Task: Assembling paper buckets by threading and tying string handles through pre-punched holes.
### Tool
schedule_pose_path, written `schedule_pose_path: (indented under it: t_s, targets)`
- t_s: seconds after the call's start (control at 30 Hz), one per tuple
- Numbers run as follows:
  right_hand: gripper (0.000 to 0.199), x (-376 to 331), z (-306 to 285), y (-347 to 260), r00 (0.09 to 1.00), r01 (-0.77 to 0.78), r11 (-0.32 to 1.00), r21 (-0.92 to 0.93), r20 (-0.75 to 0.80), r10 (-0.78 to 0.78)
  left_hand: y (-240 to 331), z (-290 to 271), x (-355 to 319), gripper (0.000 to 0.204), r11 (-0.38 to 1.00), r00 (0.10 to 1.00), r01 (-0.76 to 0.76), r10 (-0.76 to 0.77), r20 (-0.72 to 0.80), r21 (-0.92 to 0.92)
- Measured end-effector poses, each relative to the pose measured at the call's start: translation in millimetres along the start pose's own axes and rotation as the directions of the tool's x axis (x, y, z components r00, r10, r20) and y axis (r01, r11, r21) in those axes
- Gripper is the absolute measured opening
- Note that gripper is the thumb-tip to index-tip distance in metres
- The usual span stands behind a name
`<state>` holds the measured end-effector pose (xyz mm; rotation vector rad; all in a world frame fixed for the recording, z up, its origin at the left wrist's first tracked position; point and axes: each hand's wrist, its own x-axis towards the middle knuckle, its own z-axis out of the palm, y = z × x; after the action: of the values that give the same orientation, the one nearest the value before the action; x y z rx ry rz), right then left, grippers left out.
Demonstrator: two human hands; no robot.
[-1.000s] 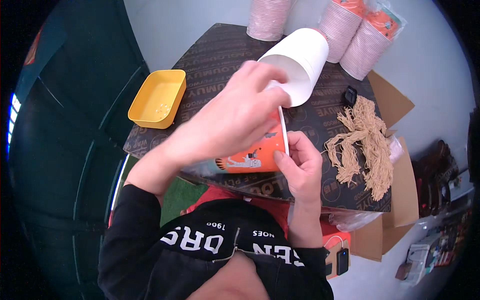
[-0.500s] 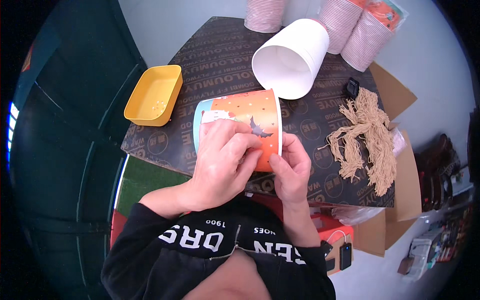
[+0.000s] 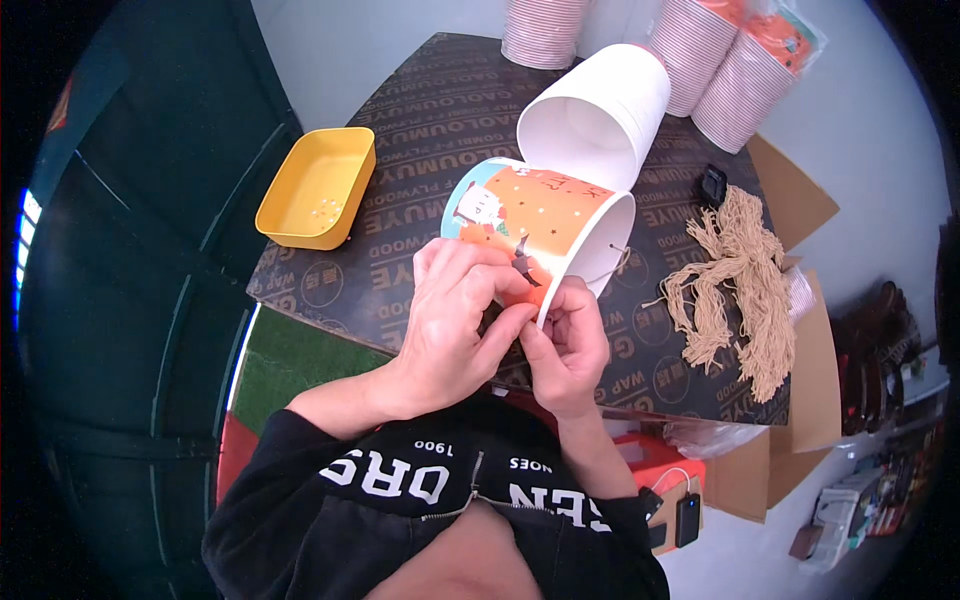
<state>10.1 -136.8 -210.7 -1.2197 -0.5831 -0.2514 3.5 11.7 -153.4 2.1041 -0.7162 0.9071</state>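
Tray left of cup; strings right.

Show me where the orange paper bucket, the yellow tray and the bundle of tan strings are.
orange paper bucket (image 3: pixel 545 215): head view, on its printed side wall.
yellow tray (image 3: pixel 300 235): head view, on its near rim.
bundle of tan strings (image 3: pixel 745 285): head view, on the middle strands.

Cup stacks: tops cut off by the upper edge.
Orange paper bucket: near rim hidden behind the left hand and right hand.
Yellow tray: specks too small to tell.
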Motion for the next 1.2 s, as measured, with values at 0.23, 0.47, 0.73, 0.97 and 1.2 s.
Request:
schedule_pose_path:
  t_s: [0.23,0.47,0.73,0.97,1.2]
  targets:
    - [0.019,0.3,5.0,0.5,0.999,0.047,0.986,-0.162,0.0,-0.048,-5.0,2.2,-6.8,0.027,1.0,0.999,0.01,-0.01,-0.033,-0.013]
    - [0.019,2.7,9.0,-5.5,0.985,0.171,0.907,-0.385,0.073,-0.155,-8.2,4.8,-16.2,0.025,0.999,0.994,-0.031,0.035,-0.102,0.041]
    - [0.022,28.8,3.0,-25.0,0.863,0.476,0.44,-0.762,0.31,-0.398,-53.7,-39.8,-3.6,0.016,0.968,0.963,0.156,-0.105,-0.25,0.195]
    - [0.021,44.6,-1.0,-51.5,0.863,0.497,0.35,-0.794,0.411,-0.293,-140.8,-116.4,7.2,0.009,0.662,0.9,0.429,-0.371,-0.228,0.615]
    - [0.037,43.6,-9.7,-60.7,0.985,0.158,0.926,-0.342,0.121,-0.124,-131.6,-118.4,9.0,0.03,0.692,0.902,0.402,-0.412,-0.13,0.599]
